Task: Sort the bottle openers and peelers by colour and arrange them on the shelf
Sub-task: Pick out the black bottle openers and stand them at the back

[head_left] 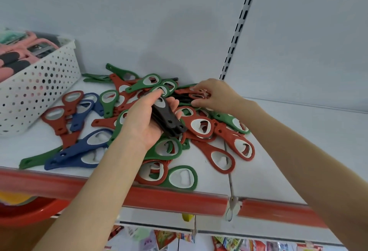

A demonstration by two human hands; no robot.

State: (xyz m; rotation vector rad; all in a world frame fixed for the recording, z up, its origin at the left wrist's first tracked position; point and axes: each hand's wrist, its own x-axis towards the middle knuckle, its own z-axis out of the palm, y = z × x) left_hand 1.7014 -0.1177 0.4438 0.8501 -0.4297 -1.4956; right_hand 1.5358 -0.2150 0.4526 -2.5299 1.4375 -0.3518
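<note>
Shelf: left hand clasps black openers stacked by colour; right hand just beyond pinches, seemingly, a red opener.

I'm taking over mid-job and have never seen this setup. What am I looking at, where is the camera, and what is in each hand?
There is no machine: a person works with two bare hands. The single picture comes from a camera worn on their head, looking forward and down, so both arms reach in from below. On the white shelf lies a mixed pile of green, red and blue plastic bottle openers. At left stands a white perforated plastic basket with pink and grey items, too blurred to name. The left hand holds a stack of black plastic bottle openers in its palm. The right hand reaches to the back of the pile and seems to pinch a red opener there.
</note>
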